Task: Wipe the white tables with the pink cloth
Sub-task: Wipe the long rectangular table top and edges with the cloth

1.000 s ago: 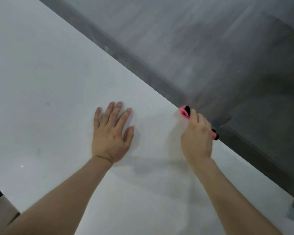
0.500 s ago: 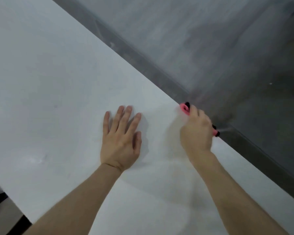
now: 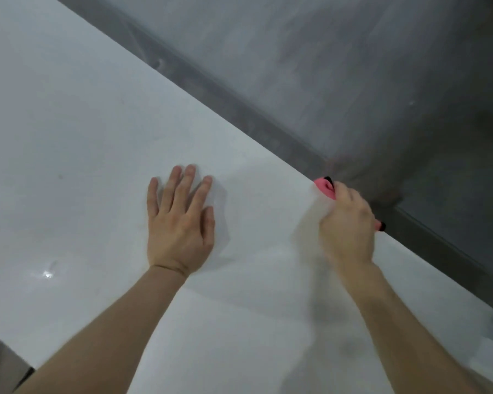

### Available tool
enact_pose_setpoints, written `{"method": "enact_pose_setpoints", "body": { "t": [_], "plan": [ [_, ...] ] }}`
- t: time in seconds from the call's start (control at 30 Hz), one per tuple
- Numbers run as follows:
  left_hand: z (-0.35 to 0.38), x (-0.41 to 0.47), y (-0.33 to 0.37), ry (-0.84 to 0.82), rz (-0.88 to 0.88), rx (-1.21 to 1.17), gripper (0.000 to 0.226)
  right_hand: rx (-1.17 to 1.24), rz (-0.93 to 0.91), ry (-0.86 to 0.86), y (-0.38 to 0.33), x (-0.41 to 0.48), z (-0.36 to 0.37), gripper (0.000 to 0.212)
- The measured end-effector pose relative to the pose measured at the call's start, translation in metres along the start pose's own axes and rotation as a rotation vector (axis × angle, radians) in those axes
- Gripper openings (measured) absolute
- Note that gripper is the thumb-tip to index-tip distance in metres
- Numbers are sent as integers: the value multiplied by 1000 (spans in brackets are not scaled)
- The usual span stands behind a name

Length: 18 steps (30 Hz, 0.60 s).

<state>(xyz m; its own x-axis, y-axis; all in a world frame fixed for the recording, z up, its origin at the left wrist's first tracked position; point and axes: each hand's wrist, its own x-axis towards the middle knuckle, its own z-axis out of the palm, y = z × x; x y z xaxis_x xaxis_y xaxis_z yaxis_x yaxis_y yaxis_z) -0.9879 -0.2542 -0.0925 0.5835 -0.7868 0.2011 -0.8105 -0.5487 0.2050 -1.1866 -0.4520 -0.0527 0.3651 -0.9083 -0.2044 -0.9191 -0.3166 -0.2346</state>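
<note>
pink cloth (image 3: 324,188) bunched in right hand (image 3: 346,223) at white table (image 3: 69,123) edge, frame right; left hand (image 3: 180,223) flat, fingers straight, centre.

The left hand (image 3: 177,226) lies flat on the tabletop (image 3: 69,123), toward its middle. To the right, well apart, the right hand (image 3: 346,228) sits at the tabletop's far edge, gripping the cloth (image 3: 323,187), which pokes out on the hand's far side. Beyond that edge lies the floor (image 3: 353,66).
</note>
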Motion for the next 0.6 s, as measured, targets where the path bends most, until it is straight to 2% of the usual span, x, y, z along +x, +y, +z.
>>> {"method": "enact_pose_setpoints", "body": {
  "t": [0.1, 0.17, 0.23, 0.3, 0.37, 0.43, 0.5, 0.53, 0.6],
  "plan": [
    [-1, 0, 0, -10, 5, 31, 51, 117, -186, 70, -105, 31, 25, 58],
    [-3, 1, -1, -20, 9, 30, 52, 131, -233, 27, -180, 57, 40, 55],
    [-3, 2, 0, -34, 9, 38, 53, 127, -268, -12, -212, 66, 47, 57],
    [-2, 2, -1, -48, 7, 77, 56, 113, -308, -38, -181, 58, 39, 61],
    [-3, 2, -1, -46, 10, 97, 58, 134, -292, 56, -98, 33, 32, 65],
    [-3, 1, -1, -39, 22, 94, 58, 71, -164, 161, 8, 1, 15, 67],
    [-1, 1, 0, -39, 17, 98, 58, 22, 4, 149, 92, -27, -4, 63],
    [0, 1, 1, -41, 9, 102, 59, 15, 63, 135, 110, -35, -11, 60],
    [-1, 0, 4, -43, 4, 101, 60, 37, 102, 168, 95, -35, -7, 54]
  ]
}}
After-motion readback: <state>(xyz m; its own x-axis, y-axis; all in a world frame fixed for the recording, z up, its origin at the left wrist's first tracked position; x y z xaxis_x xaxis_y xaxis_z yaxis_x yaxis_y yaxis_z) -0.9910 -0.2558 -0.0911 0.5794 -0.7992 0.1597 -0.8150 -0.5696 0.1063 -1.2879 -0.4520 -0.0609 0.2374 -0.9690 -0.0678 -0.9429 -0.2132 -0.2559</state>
